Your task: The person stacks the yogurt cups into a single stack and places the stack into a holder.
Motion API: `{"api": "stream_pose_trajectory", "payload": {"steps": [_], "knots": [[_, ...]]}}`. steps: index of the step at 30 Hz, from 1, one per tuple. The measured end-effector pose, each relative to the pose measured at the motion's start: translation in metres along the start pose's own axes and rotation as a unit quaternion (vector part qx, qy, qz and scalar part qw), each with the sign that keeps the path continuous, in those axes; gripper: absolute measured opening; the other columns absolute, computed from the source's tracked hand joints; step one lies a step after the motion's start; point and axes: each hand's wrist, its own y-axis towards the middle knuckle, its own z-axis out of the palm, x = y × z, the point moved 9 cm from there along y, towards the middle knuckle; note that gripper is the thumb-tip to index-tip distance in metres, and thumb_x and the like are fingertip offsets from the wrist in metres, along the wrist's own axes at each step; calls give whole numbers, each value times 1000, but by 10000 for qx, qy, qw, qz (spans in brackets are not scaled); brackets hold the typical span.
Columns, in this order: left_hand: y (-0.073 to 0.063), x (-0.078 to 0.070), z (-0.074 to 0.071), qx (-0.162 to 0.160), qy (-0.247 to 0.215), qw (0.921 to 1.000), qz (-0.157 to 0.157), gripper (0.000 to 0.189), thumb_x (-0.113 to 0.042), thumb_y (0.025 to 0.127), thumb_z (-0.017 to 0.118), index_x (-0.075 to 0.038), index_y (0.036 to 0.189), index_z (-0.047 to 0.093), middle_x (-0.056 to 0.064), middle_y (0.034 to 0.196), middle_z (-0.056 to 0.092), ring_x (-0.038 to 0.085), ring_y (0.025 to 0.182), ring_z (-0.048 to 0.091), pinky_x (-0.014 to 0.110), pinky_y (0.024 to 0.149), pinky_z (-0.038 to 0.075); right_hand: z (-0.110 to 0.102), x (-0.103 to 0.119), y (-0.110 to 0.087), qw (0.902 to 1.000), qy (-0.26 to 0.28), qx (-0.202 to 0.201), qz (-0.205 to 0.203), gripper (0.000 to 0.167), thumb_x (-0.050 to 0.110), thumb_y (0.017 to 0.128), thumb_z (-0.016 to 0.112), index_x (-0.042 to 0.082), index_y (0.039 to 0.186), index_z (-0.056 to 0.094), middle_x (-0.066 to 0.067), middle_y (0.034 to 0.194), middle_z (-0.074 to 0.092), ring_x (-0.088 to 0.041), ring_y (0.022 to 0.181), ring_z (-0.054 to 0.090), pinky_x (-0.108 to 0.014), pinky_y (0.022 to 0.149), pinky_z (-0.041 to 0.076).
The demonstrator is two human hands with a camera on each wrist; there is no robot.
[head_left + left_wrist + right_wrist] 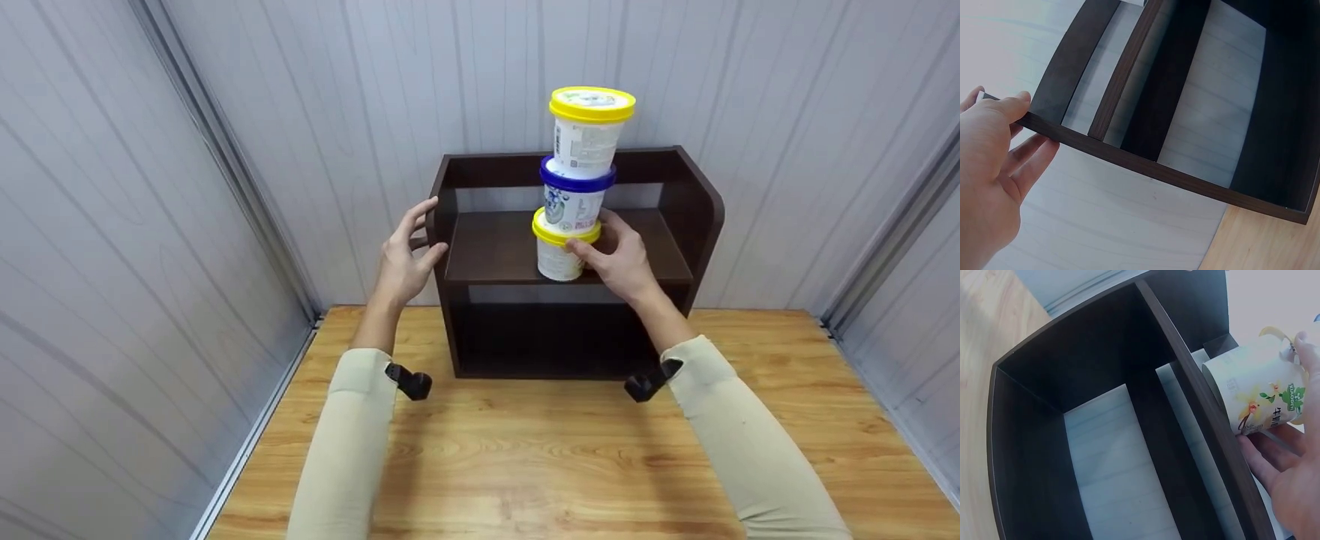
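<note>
Three white tubs rise in a stack near the front edge of the upper board of a dark brown shelf (pixel 487 247). At the bottom is a yellow-lidded tub (pixel 556 262); a blue-lidded tub (pixel 574 202) stands on it, and another yellow-lidded tub (pixel 589 142) tops the stack. My right hand (pixel 626 262) holds the bottom tub from the right, thumb in front, near its lid. In the right wrist view this tub (pixel 1258 391) shows a flower print. My left hand (pixel 994 163) grips the shelf's left side panel (pixel 1129 160), thumb on one face and fingers on the other.
The shelf stands on a wood-grain floor (pixel 510 457) against a pale panelled wall (pixel 375 75). Its lower compartment (pixel 555 337) is open at the front. Side walls with metal edging rise at left and right.
</note>
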Motion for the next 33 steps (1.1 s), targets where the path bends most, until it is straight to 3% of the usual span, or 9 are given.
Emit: {"api": "stream_pose_trajectory", "payload": {"steps": [7, 13, 18, 24, 29, 33], "knots": [[-1, 1, -1, 4, -23, 10000, 18, 66, 1, 92, 71, -24, 149, 49, 7, 144, 54, 20, 131, 53, 36, 101, 51, 4, 4, 0, 9998, -191, -108, -22, 63, 15, 92, 76, -1, 146, 47, -20, 133, 62, -26, 110, 63, -32, 90, 52], [-3, -6, -2, -63, -107, 9997, 220, 65, 4, 92, 69, -19, 149, 49, 8, 148, 51, 25, 134, 50, 43, 102, 51, 8, 1, 3, 9997, -100, -120, 170, 68, 19, 93, 76, 2, 150, 43, -20, 135, 61, -31, 115, 63, -37, 92, 53], [-2, 0, -2, -91, 45, 9999, 124, 66, 0, 93, 71, -26, 149, 50, 3, 146, 52, 18, 132, 52, 37, 100, 52, 8, 0, 3, 9995, -128, -225, 198, 70, 20, 92, 76, 2, 151, 42, -21, 135, 61, -33, 117, 62, -39, 93, 53], [-2, -4, 1, -156, 89, 9997, 161, 64, 3, 93, 70, -22, 149, 50, 2, 147, 52, 17, 131, 52, 35, 99, 52, 7, 6, -1, 9992, -202, -283, 185, 70, 17, 92, 76, 0, 151, 41, -24, 135, 60, -35, 117, 62, -46, 96, 51], [-1, -8, 5, -153, 142, 9994, 286, 64, 4, 93, 69, -20, 149, 49, 1, 151, 49, 19, 133, 51, 36, 100, 52, 3, 7, -3, 9986, -342, -324, 233, 70, 17, 93, 75, 1, 152, 40, -24, 135, 60, -34, 116, 61, -45, 96, 50], [-1, -8, 5, -229, 242, 9988, 349, 64, 5, 92, 69, -19, 149, 49, 1, 150, 50, 19, 131, 53, 35, 99, 53, 1, -4, -1, 9987, -313, -294, 289, 75, 21, 93, 76, 4, 154, 36, -22, 137, 59, -34, 118, 60, -42, 96, 50]]}}
